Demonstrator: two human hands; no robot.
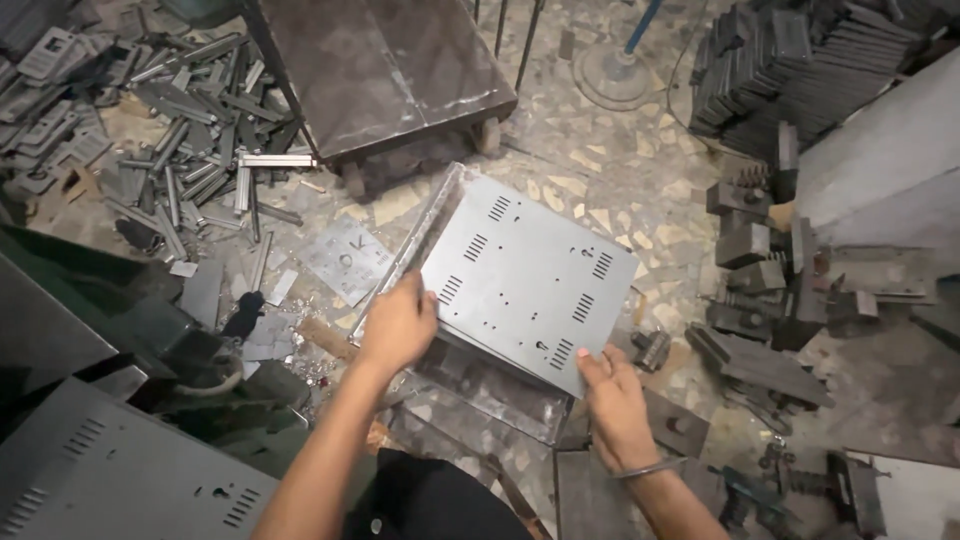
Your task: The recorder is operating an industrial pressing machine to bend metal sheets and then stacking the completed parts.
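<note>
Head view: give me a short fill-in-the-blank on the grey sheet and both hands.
1. Both hands hold one flat grey metal sheet punched with groups of ____.
2. The left hand has its grip on the sheet's ____ edge as the camera sees it.
3. The right hand wears a thin metal ____ at the wrist.
4. The sheet sits above a floor paved with ____ stone pieces.

Missing words: slots; left; bangle; irregular

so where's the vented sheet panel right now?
Head view, centre: the panel is held over the floor by the left hand and right hand, below the cart.
</note>
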